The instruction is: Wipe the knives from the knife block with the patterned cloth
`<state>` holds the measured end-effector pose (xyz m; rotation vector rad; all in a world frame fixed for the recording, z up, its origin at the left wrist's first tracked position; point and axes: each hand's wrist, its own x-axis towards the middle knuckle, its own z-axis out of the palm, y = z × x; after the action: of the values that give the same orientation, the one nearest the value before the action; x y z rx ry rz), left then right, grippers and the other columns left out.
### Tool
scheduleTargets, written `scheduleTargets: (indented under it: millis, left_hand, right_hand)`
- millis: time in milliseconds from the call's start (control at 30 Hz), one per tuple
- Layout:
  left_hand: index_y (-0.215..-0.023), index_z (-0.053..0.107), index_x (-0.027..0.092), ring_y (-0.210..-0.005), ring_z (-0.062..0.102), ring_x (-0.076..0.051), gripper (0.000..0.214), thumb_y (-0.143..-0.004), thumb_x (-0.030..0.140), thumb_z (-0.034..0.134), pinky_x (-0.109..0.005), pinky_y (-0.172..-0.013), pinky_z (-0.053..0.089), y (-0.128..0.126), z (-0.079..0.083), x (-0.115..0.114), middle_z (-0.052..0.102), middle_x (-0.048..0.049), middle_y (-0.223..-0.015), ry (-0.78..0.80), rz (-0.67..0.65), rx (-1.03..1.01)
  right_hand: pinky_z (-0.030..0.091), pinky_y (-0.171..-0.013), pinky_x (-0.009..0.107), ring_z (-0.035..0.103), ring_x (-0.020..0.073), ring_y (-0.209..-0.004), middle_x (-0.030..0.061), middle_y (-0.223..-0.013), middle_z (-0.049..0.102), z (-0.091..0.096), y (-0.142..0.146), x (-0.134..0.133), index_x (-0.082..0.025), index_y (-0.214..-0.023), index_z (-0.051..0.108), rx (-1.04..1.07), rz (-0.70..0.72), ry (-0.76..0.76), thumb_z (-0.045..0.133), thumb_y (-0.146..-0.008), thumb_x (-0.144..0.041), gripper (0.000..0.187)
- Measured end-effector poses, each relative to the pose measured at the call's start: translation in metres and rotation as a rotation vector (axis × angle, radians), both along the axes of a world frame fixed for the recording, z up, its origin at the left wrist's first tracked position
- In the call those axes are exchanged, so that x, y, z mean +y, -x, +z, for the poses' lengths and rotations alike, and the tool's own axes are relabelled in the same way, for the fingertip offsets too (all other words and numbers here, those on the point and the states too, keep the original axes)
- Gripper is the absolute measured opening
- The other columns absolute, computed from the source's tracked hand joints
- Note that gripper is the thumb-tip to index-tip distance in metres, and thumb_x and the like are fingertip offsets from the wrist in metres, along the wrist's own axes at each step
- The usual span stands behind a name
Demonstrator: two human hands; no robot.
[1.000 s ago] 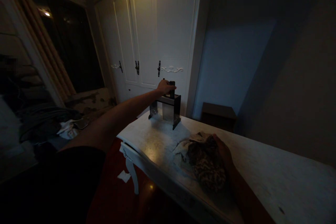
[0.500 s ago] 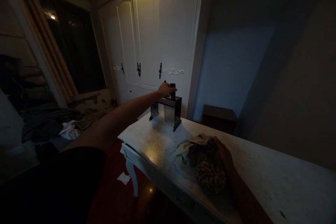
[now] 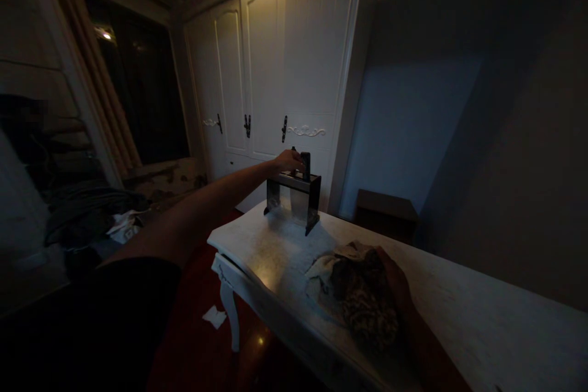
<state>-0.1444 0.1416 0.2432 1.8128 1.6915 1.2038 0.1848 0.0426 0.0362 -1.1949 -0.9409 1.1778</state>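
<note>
Two hands [image 3: 289, 161], bunched cloth [image 3: 361, 297], dark stand [image 3: 313, 199]

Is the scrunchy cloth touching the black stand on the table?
Apart. The head view shows it: a strip of white table lies between the cloth and the black stand.

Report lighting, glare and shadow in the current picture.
Head view: dim overall, warm light high on the white wardrobe; head view: yellowish glare at left on the tabletop; head view: right hand in shadow, left sleeve nearly black.
</note>
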Motion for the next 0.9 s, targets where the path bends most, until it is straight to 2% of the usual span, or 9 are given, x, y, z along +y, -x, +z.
scheduleTargets:
  millis: [67, 200, 333, 567, 733, 900]
  left_hand:
    - [-0.067, 0.065, 0.013, -0.057, 0.056, -0.009, 0.016, -0.057, 0.001, 0.070, -0.021, -0.058, 0.046, 0.004, 0.000, 0.001, 0.062, 0.0023, -0.063, -0.024, 0.011, -0.008]
    - [-0.077, 0.069, 0.013, -0.063, 0.060, -0.010, 0.019, -0.061, 0.003, 0.064, -0.019, -0.061, 0.045, 0.011, 0.002, 0.001, 0.065, 0.0021, -0.067, -0.077, 0.088, 0.007]
    - [-0.075, 0.069, 0.015, -0.079, 0.064, -0.014, 0.016, -0.063, 0.006, 0.064, -0.020, -0.070, 0.045, 0.018, 0.002, 0.005, 0.068, -0.0001, -0.074, -0.141, 0.202, 0.060]
    - [-0.077, 0.064, 0.018, -0.087, 0.062, -0.016, 0.019, -0.062, 0.012, 0.074, -0.023, -0.076, 0.043, 0.024, -0.005, 0.012, 0.068, -0.0016, -0.085, -0.173, 0.331, 0.145]
    - [-0.089, 0.060, 0.016, -0.088, 0.061, -0.017, 0.036, -0.062, 0.023, 0.082, -0.023, -0.074, 0.042, 0.022, -0.014, 0.014, 0.068, -0.0037, -0.090, -0.132, 0.381, 0.166]
    - [-0.094, 0.059, 0.016, -0.096, 0.063, -0.020, 0.037, -0.068, 0.031, 0.081, -0.025, -0.077, 0.042, 0.018, -0.018, 0.020, 0.069, -0.0081, -0.099, -0.096, 0.409, 0.192]
  right_hand:
    - [0.050, -0.095, 0.036, 0.066, 0.0301, -0.104, 0.0054, -0.081, 0.076, 0.005, 0.002, -0.002, -0.018, -0.070, 0.075, -0.018, -0.027, 0.068, 0.076, -0.058, -0.052, 0.036]
    - [0.051, -0.093, 0.036, 0.065, 0.0308, -0.106, 0.0062, -0.083, 0.076, 0.015, 0.005, -0.008, -0.016, -0.071, 0.075, -0.015, -0.015, 0.107, 0.073, -0.059, -0.052, 0.038]
    - [0.051, -0.092, 0.035, 0.065, 0.0308, -0.108, 0.0062, -0.085, 0.076, 0.020, 0.007, -0.013, -0.017, -0.071, 0.075, 0.000, -0.050, 0.113, 0.072, -0.061, -0.047, 0.032]
    - [0.052, -0.089, 0.037, 0.066, 0.0317, -0.104, 0.0070, -0.086, 0.076, 0.012, 0.006, -0.010, -0.016, -0.075, 0.076, -0.015, -0.004, 0.088, 0.073, -0.058, -0.054, 0.042]
    - [0.051, -0.093, 0.037, 0.064, 0.0327, -0.109, 0.0067, -0.089, 0.076, 0.007, 0.005, -0.006, -0.017, -0.076, 0.076, -0.005, 0.003, 0.052, 0.073, -0.055, -0.056, 0.044]
    - [0.049, -0.098, 0.040, 0.065, 0.0335, -0.107, 0.0085, -0.088, 0.076, 0.005, 0.003, -0.003, -0.016, -0.074, 0.075, -0.028, -0.002, 0.071, 0.074, -0.056, -0.057, 0.045]
